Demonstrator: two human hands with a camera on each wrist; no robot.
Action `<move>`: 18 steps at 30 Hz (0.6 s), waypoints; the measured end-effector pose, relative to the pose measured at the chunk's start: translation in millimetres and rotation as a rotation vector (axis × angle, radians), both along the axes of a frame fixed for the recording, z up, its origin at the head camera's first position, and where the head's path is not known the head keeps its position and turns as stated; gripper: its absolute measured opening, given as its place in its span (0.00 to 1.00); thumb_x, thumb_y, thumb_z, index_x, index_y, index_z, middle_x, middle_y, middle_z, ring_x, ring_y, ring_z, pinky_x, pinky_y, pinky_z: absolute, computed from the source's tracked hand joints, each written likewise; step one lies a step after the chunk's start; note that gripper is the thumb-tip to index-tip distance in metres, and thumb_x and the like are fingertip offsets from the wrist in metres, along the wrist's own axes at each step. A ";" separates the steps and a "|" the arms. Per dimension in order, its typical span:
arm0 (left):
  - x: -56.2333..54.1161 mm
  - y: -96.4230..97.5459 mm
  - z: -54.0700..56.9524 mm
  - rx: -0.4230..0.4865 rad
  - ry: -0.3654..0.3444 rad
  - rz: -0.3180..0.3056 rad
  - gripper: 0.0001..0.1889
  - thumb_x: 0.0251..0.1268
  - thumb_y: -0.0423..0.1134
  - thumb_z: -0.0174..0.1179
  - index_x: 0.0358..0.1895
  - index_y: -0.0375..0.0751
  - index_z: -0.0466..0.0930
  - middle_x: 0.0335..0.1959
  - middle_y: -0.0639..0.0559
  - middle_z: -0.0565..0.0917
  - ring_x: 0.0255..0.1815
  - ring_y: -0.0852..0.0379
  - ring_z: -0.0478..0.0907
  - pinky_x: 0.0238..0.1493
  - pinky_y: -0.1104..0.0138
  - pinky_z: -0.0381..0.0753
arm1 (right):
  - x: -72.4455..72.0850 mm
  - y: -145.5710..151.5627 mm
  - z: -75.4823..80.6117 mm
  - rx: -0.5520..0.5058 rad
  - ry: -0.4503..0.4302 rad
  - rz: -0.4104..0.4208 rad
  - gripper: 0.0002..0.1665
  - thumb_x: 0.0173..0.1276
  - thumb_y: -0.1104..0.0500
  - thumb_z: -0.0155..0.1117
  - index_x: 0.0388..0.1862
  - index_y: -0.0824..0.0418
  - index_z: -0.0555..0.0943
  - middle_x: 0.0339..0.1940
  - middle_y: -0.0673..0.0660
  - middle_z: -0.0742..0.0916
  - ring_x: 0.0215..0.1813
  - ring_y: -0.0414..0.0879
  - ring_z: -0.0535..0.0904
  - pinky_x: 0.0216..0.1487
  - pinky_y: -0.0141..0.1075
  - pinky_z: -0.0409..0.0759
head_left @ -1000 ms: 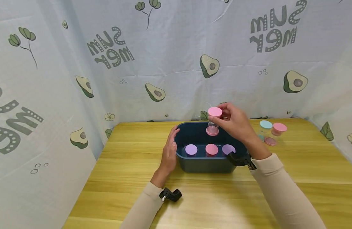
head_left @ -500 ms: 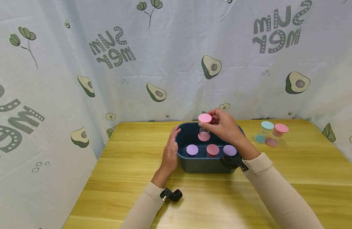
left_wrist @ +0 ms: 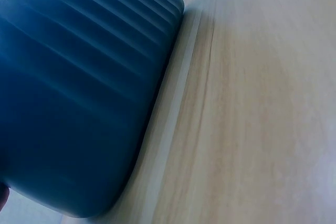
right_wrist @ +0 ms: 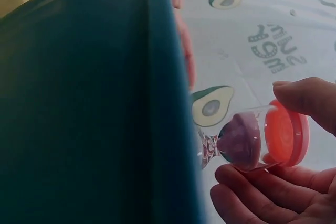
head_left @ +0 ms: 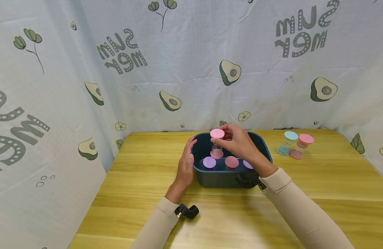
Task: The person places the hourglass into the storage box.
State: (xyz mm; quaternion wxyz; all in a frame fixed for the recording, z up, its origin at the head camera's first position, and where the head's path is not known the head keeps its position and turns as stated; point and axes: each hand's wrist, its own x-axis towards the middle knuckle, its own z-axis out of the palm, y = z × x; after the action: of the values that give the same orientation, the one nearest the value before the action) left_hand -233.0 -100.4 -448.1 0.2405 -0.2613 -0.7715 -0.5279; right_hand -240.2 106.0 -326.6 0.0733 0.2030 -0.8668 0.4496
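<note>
Between thumb and fingers, my right hand [head_left: 238, 140] grips a pink-capped hourglass [head_left: 217, 134] by its upper end. The hourglass is upright, its lower end inside the dark blue bin [head_left: 225, 180], toward the back left. In the right wrist view, pinkish-purple sand sits in the clear bulb near the pink cap [right_wrist: 286, 132]. My left hand [head_left: 184, 167] rests with fairly straight fingers against the bin's left side. Along the bin's front stand a purple-capped hourglass [head_left: 209, 162], a darker pink one [head_left: 231, 162] and another purple one [head_left: 248, 165], partly covered by my right wrist.
Right of the bin, a light blue hourglass [head_left: 290, 136] and a pink hourglass [head_left: 305, 139] stand side by side on the wooden table [head_left: 141, 166]. A printed curtain [head_left: 191, 69] hangs behind the table. Black wrist cameras [head_left: 187, 211] are strapped to both wrists.
My right hand has carried the pink-capped hourglass left and down, from above the bin's middle into its back left part. My left hand stays at the bin's side.
</note>
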 end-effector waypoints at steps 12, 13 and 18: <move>0.2 1.4 -0.1 0.004 -0.008 0.001 0.27 0.73 0.41 0.31 0.73 0.42 0.58 0.77 0.51 0.54 0.76 0.54 0.51 0.71 0.49 0.55 | -3.9 -5.5 -10.1 0.045 0.023 -0.007 0.28 0.59 0.52 0.72 0.54 0.64 0.76 0.46 0.60 0.84 0.46 0.52 0.82 0.47 0.46 0.83; 0.2 1.4 -0.2 0.003 -0.008 0.002 0.27 0.73 0.41 0.31 0.73 0.42 0.58 0.77 0.51 0.54 0.76 0.54 0.51 0.71 0.49 0.55 | -4.0 -6.4 -11.4 0.051 0.019 -0.008 0.28 0.59 0.51 0.72 0.54 0.64 0.76 0.47 0.60 0.84 0.46 0.52 0.82 0.47 0.46 0.83; 0.2 1.9 0.0 -0.003 -0.003 0.007 0.27 0.72 0.39 0.31 0.73 0.42 0.58 0.77 0.53 0.54 0.76 0.54 0.51 0.71 0.49 0.55 | -4.9 -10.4 -17.3 0.063 0.000 -0.006 0.28 0.59 0.52 0.72 0.53 0.63 0.75 0.47 0.60 0.84 0.47 0.53 0.82 0.48 0.47 0.82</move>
State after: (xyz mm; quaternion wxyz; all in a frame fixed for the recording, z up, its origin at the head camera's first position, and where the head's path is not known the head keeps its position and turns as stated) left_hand -232.8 -98.5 -448.0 0.2406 -0.2581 -0.7736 -0.5263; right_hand -245.1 95.7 -343.9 0.0682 0.2027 -0.8811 0.4217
